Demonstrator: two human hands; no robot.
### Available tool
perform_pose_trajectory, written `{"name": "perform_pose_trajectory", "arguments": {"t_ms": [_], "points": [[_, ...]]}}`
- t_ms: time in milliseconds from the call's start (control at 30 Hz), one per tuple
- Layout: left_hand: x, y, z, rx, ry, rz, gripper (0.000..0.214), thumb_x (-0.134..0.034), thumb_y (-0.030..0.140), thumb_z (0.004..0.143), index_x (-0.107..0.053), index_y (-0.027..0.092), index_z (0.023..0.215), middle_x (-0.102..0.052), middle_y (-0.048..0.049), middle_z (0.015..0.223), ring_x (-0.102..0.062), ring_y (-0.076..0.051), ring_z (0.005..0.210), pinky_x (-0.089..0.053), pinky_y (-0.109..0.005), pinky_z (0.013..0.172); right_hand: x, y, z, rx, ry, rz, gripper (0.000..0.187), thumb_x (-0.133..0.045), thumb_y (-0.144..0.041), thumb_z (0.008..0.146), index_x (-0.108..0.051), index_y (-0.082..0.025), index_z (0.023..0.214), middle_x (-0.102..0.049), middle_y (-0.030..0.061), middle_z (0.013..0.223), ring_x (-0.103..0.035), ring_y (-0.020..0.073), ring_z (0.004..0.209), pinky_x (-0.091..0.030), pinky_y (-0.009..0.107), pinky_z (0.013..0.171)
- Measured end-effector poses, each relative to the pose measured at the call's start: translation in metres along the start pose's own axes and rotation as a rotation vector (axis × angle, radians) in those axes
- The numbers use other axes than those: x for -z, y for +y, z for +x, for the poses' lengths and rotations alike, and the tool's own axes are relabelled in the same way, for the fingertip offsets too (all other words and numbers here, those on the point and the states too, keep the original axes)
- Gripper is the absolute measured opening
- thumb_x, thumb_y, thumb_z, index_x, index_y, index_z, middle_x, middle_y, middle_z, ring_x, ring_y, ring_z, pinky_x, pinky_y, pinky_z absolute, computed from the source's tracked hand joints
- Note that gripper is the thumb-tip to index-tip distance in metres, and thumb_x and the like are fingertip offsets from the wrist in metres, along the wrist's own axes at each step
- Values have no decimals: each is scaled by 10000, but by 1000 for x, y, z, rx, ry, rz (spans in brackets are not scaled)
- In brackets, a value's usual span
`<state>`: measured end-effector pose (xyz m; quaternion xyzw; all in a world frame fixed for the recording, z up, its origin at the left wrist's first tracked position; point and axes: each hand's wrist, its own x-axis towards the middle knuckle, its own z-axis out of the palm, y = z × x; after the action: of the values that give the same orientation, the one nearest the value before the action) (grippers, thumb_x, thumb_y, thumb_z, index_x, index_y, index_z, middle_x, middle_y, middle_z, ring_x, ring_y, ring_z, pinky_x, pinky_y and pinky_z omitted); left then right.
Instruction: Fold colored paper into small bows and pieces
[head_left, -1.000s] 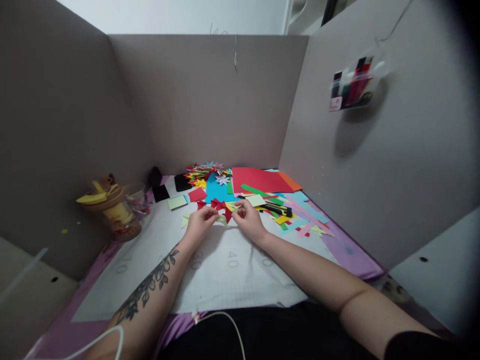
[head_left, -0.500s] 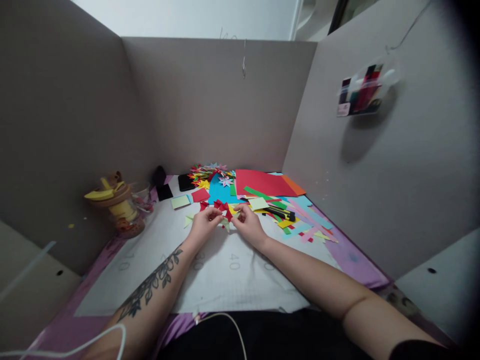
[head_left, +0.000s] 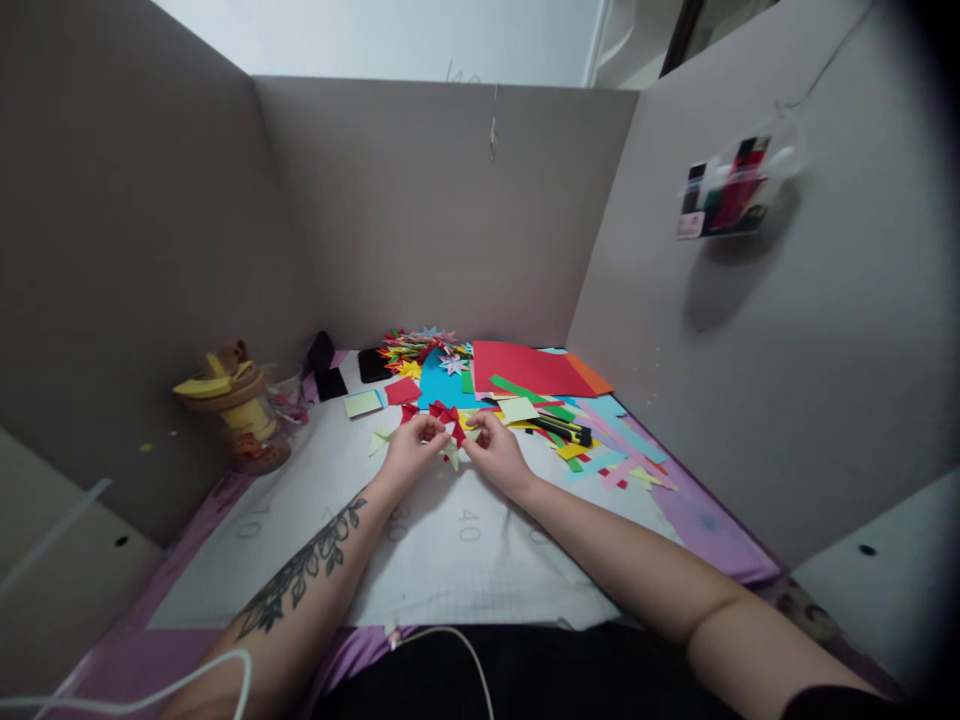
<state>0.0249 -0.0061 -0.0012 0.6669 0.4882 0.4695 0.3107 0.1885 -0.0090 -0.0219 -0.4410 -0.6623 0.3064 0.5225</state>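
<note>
Between my two hands is a small pale green folded paper piece (head_left: 451, 455). My left hand (head_left: 412, 446) pinches its left side with thumb and forefinger, and my right hand (head_left: 496, 452) pinches it from the right. Red folded paper pieces (head_left: 444, 411) lie just beyond my fingertips; whether any of them joins the green piece I cannot tell. Another pale green folded piece (head_left: 379, 440) rests left of my left hand. A stack of pale green paper squares (head_left: 364, 403) and a red paper square (head_left: 403, 391) lie farther left.
At the back is a pile of folded paper stars (head_left: 420, 347). Red sheets (head_left: 525, 368), paper strips (head_left: 611, 430) and a black-and-yellow utility knife (head_left: 564, 429) lie to the right. A clay pot (head_left: 236, 400) stands left. Grey partitions (head_left: 442, 210) surround the table; a plastic package (head_left: 726, 195) hangs right.
The view has shifted very slightly. Both hands keep their pinch on the green paper piece, with hardly any movement of the fingers.
</note>
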Motion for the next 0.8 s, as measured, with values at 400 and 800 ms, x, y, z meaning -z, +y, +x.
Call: {"name": "perform_pose_trajectory", "arguments": {"t_ms": [400, 800], "points": [[-4, -1, -1, -18, 2, -90, 164, -628, 258, 673, -494, 166, 689, -531, 26, 620, -497, -99, 577, -384, -199, 542, -4, -1, -1, -32, -4, 16, 220, -587, -279, 685, -526, -196, 880, -529, -35, 699, -434, 102, 539, -359, 223, 519], [1, 4, -2, 120, -33, -126, 266, -650, 395, 669, -584, 138, 649, -541, 21, 559, -470, -95, 508, -350, -202, 491, -2, 0, 1, -80, 3, 97, 203, -601, -268, 666, -517, -186, 832, -529, -30, 706, -414, 92, 523, -339, 210, 492]]}}
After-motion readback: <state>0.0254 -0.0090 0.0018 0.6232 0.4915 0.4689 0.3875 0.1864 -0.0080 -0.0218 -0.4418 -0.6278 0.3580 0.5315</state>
